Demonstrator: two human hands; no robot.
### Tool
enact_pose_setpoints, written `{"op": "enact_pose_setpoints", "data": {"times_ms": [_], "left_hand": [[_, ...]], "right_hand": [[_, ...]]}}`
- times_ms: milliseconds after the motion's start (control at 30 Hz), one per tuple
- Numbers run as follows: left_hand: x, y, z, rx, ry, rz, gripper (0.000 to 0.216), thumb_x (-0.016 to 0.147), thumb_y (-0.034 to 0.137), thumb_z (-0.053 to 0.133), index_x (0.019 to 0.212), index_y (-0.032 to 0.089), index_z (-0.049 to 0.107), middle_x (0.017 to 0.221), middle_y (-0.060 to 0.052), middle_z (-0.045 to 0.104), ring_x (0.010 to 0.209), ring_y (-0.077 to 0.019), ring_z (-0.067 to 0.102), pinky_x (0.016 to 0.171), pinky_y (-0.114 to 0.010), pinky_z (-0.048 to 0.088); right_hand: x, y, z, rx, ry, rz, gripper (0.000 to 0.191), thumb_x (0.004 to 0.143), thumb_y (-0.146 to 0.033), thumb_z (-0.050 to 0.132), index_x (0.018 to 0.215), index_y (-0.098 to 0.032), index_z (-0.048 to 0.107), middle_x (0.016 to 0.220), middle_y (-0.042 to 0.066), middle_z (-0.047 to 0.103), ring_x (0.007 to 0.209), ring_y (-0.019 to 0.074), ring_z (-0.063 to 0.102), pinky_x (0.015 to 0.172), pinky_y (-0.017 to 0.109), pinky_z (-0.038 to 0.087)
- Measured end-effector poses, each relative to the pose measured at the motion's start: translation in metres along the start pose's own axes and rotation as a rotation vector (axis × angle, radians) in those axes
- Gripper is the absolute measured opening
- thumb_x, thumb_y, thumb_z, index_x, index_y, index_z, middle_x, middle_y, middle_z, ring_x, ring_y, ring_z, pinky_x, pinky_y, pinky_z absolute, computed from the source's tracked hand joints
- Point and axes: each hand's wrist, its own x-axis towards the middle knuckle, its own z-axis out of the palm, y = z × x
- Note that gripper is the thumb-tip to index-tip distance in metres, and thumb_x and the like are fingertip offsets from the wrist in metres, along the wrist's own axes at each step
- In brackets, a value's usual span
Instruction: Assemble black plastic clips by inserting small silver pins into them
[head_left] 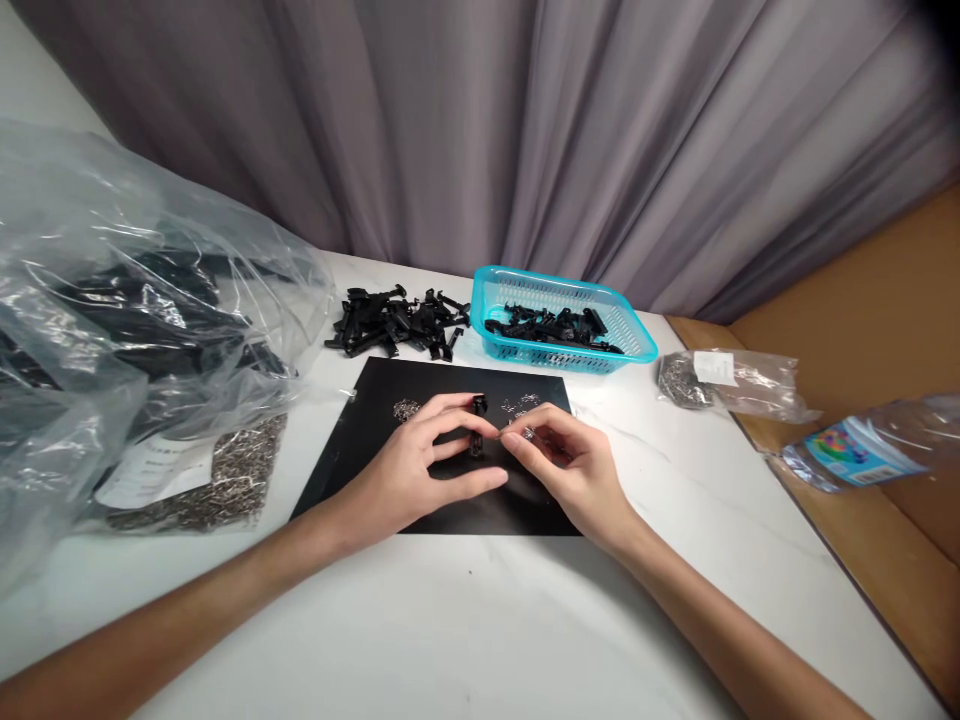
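Over a black mat (337, 460), my left hand (420, 460) holds a small black plastic part (478, 440) upright among its fingers, with the thumb stretched out to the right. My right hand (566, 460) is closed in a pinch beside it, thumb against index finger, its tips close to the part. Whatever is in that pinch is too small to make out. Behind the right fingers lie scattered tiny metal pieces (521, 402). A second little heap of metal pieces (406, 410) rests on the mat behind my left hand.
A pile of black plastic parts (397, 322) sits left of a blue basket (641, 345) holding similar parts. Large clear bags (150, 300) and a bag of metal pieces (240, 475) fill the left. Rightward are another bag (686, 380), a plastic bottle (855, 450) and cardboard (862, 290).
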Motion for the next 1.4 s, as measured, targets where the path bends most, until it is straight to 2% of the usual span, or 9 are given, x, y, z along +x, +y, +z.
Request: {"op": "enact_pose_setpoints", "data": {"times_ms": [200, 300, 400, 533, 833, 967, 1133, 1200, 1400], "left_hand": [[0.000, -0.007, -0.006, 0.238, -0.014, 0.188, 0.025, 0.095, 0.039, 0.068, 0.118, 0.030, 0.069, 0.153, -0.002, 0.045, 0.136, -0.0264, 0.059, 0.113, -0.043, 0.057], [-0.002, -0.010, -0.009, 0.336, 0.012, 0.328, 0.035, 0.097, 0.029, 0.067, 0.131, 0.030, 0.061, 0.154, -0.004, 0.046, 0.134, -0.0251, 0.060, 0.113, -0.042, 0.057], [-0.004, -0.010, -0.010, 0.434, 0.032, 0.483, 0.048, 0.098, 0.019, 0.065, 0.143, 0.029, 0.051, 0.156, -0.007, 0.046, 0.142, -0.0263, 0.053, 0.117, -0.044, 0.054], [-0.005, -0.010, -0.010, 0.495, 0.020, 0.616, 0.063, 0.098, 0.015, 0.064, 0.154, 0.029, 0.039, 0.156, -0.010, 0.047, 0.144, -0.0264, 0.051, 0.116, -0.042, 0.055], [-0.007, -0.007, -0.009, 0.507, 0.012, 0.604, 0.060, 0.100, 0.015, 0.061, 0.154, 0.027, 0.038, 0.156, -0.011, 0.046, 0.141, -0.0247, 0.055, 0.113, -0.037, 0.058], [-0.006, -0.010, -0.009, 0.528, -0.005, 0.610, 0.062, 0.099, 0.014, 0.061, 0.154, 0.027, 0.038, 0.156, -0.011, 0.046, 0.142, -0.0261, 0.052, 0.113, -0.039, 0.058], [-0.006, -0.012, -0.008, 0.502, 0.005, 0.599, 0.063, 0.098, 0.012, 0.060, 0.155, 0.028, 0.038, 0.157, -0.010, 0.046, 0.138, -0.0253, 0.057, 0.114, -0.041, 0.057], [-0.006, -0.011, -0.008, 0.490, 0.000, 0.595, 0.062, 0.098, 0.012, 0.060, 0.155, 0.028, 0.039, 0.157, -0.010, 0.046, 0.139, -0.0244, 0.056, 0.114, -0.039, 0.057], [-0.005, -0.007, -0.008, 0.502, -0.037, 0.565, 0.063, 0.098, 0.011, 0.060, 0.155, 0.028, 0.040, 0.157, -0.009, 0.048, 0.145, -0.0270, 0.051, 0.116, -0.041, 0.055]], "right_hand": [[0.000, 0.000, -0.003, -0.046, -0.049, -0.041, 0.015, 0.095, -0.036, 0.072, 0.092, -0.022, 0.076, 0.091, 0.003, 0.072, 0.067, 0.0134, 0.050, 0.057, 0.029, 0.037], [-0.001, -0.001, -0.002, -0.081, -0.078, -0.092, 0.014, 0.095, -0.034, 0.072, 0.092, -0.022, 0.077, 0.089, 0.004, 0.073, 0.064, 0.0134, 0.051, 0.056, 0.029, 0.038], [-0.002, -0.001, 0.000, -0.099, -0.096, -0.142, 0.010, 0.096, -0.030, 0.072, 0.093, -0.022, 0.078, 0.088, 0.003, 0.074, 0.065, 0.0139, 0.053, 0.056, 0.029, 0.040], [-0.003, -0.002, 0.002, -0.115, -0.098, -0.176, 0.009, 0.096, -0.027, 0.072, 0.092, -0.022, 0.078, 0.087, 0.003, 0.075, 0.066, 0.0143, 0.057, 0.056, 0.029, 0.042], [-0.003, -0.006, -0.001, -0.131, -0.169, -0.193, 0.008, 0.096, -0.024, 0.072, 0.095, -0.022, 0.079, 0.091, 0.003, 0.075, 0.074, 0.0148, 0.062, 0.059, 0.029, 0.046], [-0.003, -0.008, -0.003, -0.169, -0.215, -0.205, 0.009, 0.098, -0.023, 0.069, 0.099, -0.022, 0.079, 0.095, 0.004, 0.073, 0.079, 0.0151, 0.064, 0.062, 0.028, 0.050], [-0.004, -0.009, -0.006, -0.321, -0.269, -0.360, 0.016, 0.104, -0.022, 0.059, 0.108, -0.022, 0.075, 0.101, 0.007, 0.070, 0.090, 0.0187, 0.067, 0.078, 0.033, 0.057], [-0.004, -0.009, -0.007, -0.397, -0.280, -0.418, 0.019, 0.106, -0.020, 0.055, 0.110, -0.021, 0.073, 0.102, 0.008, 0.070, 0.091, 0.0194, 0.067, 0.079, 0.035, 0.057], [-0.003, -0.008, -0.008, -0.458, -0.293, -0.429, 0.018, 0.107, -0.021, 0.053, 0.110, -0.022, 0.071, 0.104, 0.008, 0.071, 0.093, 0.0202, 0.068, 0.081, 0.036, 0.058]]}}
